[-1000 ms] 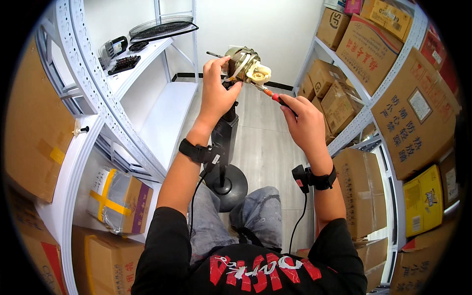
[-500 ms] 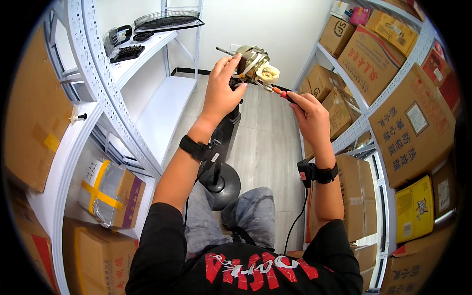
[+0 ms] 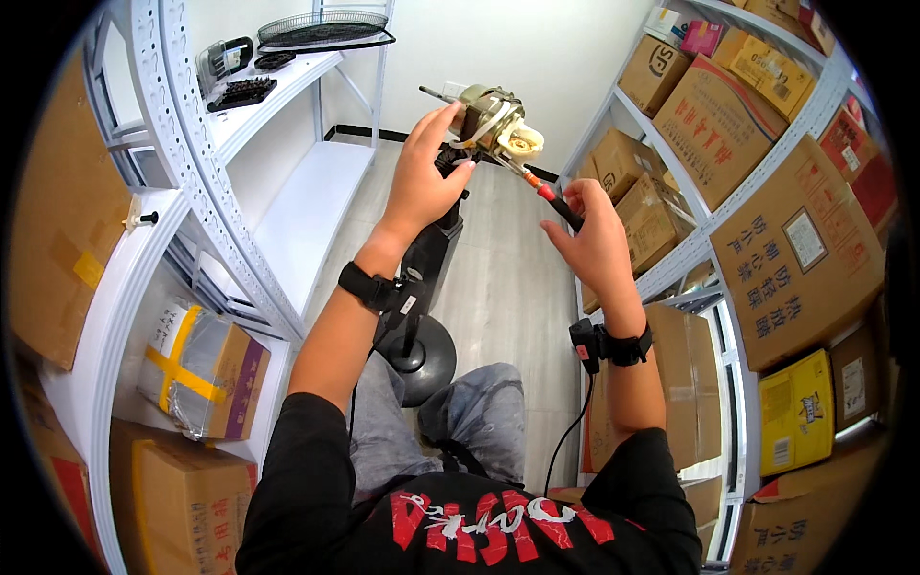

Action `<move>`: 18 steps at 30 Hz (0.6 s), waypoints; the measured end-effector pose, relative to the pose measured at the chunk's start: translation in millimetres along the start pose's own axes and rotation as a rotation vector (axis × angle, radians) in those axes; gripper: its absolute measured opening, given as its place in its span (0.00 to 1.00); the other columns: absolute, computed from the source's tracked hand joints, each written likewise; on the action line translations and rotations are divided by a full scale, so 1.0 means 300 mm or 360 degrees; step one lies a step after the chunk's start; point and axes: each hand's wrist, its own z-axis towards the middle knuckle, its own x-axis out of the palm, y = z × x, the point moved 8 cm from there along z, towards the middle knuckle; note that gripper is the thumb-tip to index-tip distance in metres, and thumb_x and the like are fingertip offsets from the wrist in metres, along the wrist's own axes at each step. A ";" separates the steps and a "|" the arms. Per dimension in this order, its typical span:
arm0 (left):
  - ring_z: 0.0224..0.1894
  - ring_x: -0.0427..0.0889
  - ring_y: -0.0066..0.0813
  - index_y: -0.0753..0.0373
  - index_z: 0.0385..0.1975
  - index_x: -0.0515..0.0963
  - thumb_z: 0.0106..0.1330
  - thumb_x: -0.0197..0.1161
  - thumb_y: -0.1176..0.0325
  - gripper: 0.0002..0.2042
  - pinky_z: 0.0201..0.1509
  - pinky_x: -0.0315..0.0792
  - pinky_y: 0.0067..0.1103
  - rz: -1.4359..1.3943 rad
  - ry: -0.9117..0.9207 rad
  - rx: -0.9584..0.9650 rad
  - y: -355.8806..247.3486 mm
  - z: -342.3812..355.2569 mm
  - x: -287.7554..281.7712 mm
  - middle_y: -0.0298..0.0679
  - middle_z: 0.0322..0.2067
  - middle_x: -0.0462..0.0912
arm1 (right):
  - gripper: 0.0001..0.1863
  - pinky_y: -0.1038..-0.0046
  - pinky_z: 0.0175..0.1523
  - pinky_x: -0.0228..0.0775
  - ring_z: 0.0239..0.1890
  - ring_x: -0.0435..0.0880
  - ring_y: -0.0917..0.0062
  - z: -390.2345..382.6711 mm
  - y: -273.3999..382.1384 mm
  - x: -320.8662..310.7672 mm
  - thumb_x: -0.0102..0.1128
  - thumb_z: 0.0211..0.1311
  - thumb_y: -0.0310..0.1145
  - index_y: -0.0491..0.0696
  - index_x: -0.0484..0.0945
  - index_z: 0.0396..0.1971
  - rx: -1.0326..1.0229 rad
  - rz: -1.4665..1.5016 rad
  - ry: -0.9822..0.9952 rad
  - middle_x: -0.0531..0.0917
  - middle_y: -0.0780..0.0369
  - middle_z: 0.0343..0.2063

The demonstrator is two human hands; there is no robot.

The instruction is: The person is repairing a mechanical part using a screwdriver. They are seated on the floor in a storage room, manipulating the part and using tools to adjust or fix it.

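A bare fan motor (image 3: 491, 120) sits atop a black stand, with a pale cream plastic part (image 3: 522, 141) on its near right side. My left hand (image 3: 425, 177) grips the motor from the left, fingers on its upper side and thumb lower down. Reaching in from the right, my right hand (image 3: 602, 241) has a screwdriver (image 3: 548, 194) with a red and black handle. Its fingers rest by the handle end while the thumb stands apart from it. The screwdriver's tip meets the motor's lower right, where the exact contact is too small to make out.
The stand's round black base (image 3: 422, 362) is on the floor by my knees. A white shelf (image 3: 287, 91) at left carries a fan grille (image 3: 326, 31) and small black parts. Cartons (image 3: 714, 129) fill the right rack, and a taped box (image 3: 206, 369) sits lower left.
My right hand has loosened round the screwdriver handle, its thumb swinging away to the left, and more of the handle shows. My left hand stays on the motor.
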 end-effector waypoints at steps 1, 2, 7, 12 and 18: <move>0.61 0.74 0.43 0.60 0.66 0.68 0.54 0.68 0.77 0.35 0.65 0.69 0.32 -0.0016 -0.0009 -0.0017 0.009 0.000 -0.003 0.46 0.59 0.75 | 0.08 0.64 0.35 0.73 0.31 0.81 0.60 0.000 0.006 -0.007 0.65 0.60 0.29 0.45 0.77 0.36 -0.0004 -0.0019 -0.0009 0.79 0.56 0.26; 0.61 0.74 0.43 0.60 0.66 0.67 0.54 0.67 0.76 0.35 0.65 0.69 0.32 -0.0031 -0.0017 -0.0035 0.026 -0.005 -0.003 0.46 0.59 0.75 | 0.08 0.64 0.35 0.73 0.31 0.81 0.60 -0.003 0.004 -0.007 0.66 0.60 0.30 0.45 0.77 0.36 -0.0039 -0.0070 -0.0007 0.79 0.56 0.26; 0.63 0.73 0.40 0.57 0.68 0.66 0.56 0.68 0.75 0.35 0.64 0.70 0.33 -0.0135 0.0046 -0.0185 0.061 -0.030 0.002 0.43 0.62 0.73 | 0.11 0.63 0.36 0.73 0.31 0.80 0.59 -0.010 0.028 -0.003 0.68 0.57 0.31 0.45 0.77 0.36 -0.0167 -0.0435 -0.0037 0.79 0.58 0.30; 0.66 0.70 0.37 0.55 0.71 0.62 0.58 0.69 0.74 0.38 0.64 0.70 0.34 -0.0261 0.0105 -0.0259 0.109 -0.057 -0.005 0.41 0.67 0.69 | 0.08 0.62 0.32 0.71 0.30 0.80 0.60 -0.004 0.080 -0.015 0.67 0.58 0.31 0.46 0.77 0.33 -0.0086 -0.0246 -0.0071 0.79 0.59 0.29; 0.68 0.66 0.44 0.65 0.67 0.65 0.63 0.69 0.60 0.33 0.70 0.62 0.35 -0.0126 -0.0046 -0.0498 0.312 -0.114 0.021 0.51 0.65 0.69 | 0.09 0.63 0.33 0.73 0.30 0.80 0.59 -0.014 0.069 -0.024 0.66 0.60 0.31 0.48 0.77 0.38 -0.0165 -0.0368 0.0019 0.79 0.58 0.27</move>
